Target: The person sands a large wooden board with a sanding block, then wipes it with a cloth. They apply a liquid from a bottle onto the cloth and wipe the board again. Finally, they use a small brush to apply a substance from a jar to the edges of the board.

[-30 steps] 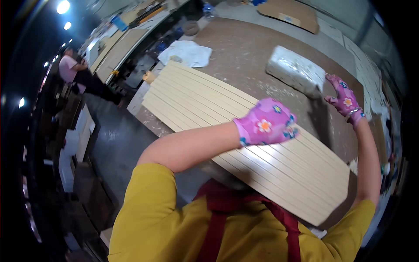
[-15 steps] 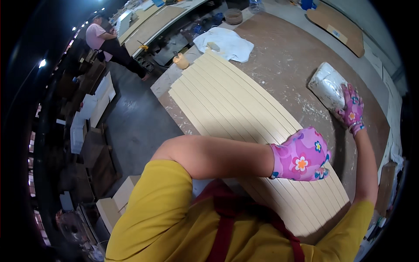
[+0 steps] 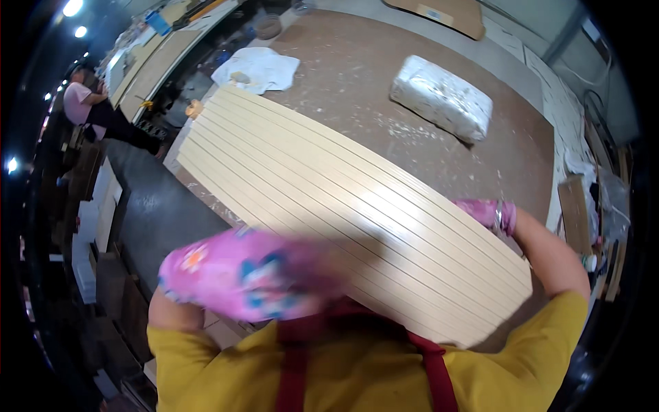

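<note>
A row of long pale strips, laid side by side, reaches across the worktable in front of me. My left hand, in a pink flowered glove, is smeared by motion over the near left edge of the strips, close to my body. Its fingers are too blurred to read. At the far right edge of the strips is my right hand, gloved the same way; the strips' edge hides its fingers, so I cannot tell whether it grips them. Beyond lies a block wrapped in shiny, silvery-white film, apart from both hands.
The brown tabletop has white smears. A white cloth lies by the strips' far end, near a small orange container. A brown board rests at the back. A person stands at another bench at far left.
My right hand has left the wrapped block and come down to the strips' far right edge. My left hand has swung left off the strips' middle. The view has shifted too.
</note>
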Tool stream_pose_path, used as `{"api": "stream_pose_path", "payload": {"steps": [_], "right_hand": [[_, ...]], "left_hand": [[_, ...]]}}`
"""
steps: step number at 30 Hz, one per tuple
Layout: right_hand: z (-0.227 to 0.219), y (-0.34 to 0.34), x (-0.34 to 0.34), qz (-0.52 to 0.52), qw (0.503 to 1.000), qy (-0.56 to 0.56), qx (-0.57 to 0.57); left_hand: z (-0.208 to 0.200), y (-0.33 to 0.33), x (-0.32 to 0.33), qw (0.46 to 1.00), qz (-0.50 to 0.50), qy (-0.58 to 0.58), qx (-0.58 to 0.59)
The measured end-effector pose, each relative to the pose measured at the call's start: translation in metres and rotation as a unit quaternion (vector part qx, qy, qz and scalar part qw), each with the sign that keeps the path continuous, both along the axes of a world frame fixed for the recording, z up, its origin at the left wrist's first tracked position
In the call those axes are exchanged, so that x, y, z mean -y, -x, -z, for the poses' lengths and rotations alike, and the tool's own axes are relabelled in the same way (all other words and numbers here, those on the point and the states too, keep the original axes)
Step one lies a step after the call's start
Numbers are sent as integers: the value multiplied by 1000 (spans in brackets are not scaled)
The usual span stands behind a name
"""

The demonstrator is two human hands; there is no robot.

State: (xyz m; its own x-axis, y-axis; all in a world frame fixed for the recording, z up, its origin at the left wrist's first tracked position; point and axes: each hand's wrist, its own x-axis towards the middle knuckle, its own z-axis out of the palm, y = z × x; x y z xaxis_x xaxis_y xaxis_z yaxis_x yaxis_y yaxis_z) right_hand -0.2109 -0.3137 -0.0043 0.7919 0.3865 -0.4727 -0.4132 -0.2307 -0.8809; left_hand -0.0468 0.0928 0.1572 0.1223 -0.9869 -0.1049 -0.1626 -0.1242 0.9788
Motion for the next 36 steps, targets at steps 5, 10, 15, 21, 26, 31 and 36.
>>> {"api": "stream_pose_path", "payload": {"steps": [5, 10, 15, 21, 26, 31, 36], "right_hand": [[23, -5, -10, 31, 992, -96, -82], [49, 7, -27, 112, 970, -171, -134], [20, 2, -50, 124, 981, -123, -87], [-20, 11, -65, 145, 989, 4, 23], [-31, 5, -74, 163, 968, 152, 117], [-44, -14, -82, 166, 930, 264, 196], [-46, -5, -69, 189, 898, 317, 239]], "left_hand": [[76, 65, -55, 979, -122, -122, 105], [198, 101, -62, 904, -384, -92, 167], [218, 101, -71, 904, -412, 7, 117], [326, 66, -137, 929, -229, -113, 268], [386, 16, -155, 938, -294, -113, 143], [474, -92, -198, 920, -384, -71, -17], [437, -122, -164, 893, -436, -86, -74]]}}
